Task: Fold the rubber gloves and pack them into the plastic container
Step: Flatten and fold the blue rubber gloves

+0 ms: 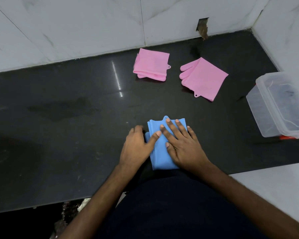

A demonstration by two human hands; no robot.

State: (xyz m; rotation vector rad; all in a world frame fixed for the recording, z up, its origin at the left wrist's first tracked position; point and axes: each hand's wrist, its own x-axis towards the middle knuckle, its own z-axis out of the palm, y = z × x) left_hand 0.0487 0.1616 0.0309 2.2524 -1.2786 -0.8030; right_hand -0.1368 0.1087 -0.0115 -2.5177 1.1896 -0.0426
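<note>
While both hands press down at the near edge of the black counter (59,135), a folded blue glove (158,153) lies flat beneath them, its long side running away from the person. The right hand (183,145) lies flat on top of the glove with its fingers straight and slightly spread, the fingertips reaching almost to the glove's far end. The left hand (136,145) sits at the glove's left edge; its thumb stretches across onto the blue surface, while the other fingers curl down at the glove's left side, and whether they hold a layer cannot be told. Farther back, toward the counter's rear edge, a pink glove (151,65) lies folded into a compact rectangle with a row of bristles showing along its left side. Just to its right and apart from it, a second pink glove (204,78) lies folded too, its fingers pointing left. At the right edge of the counter stands the clear plastic container (261,107), open at the top, well apart from all three gloves. White marble-patterned tiles (76,28) rise behind the rear edge.
</note>
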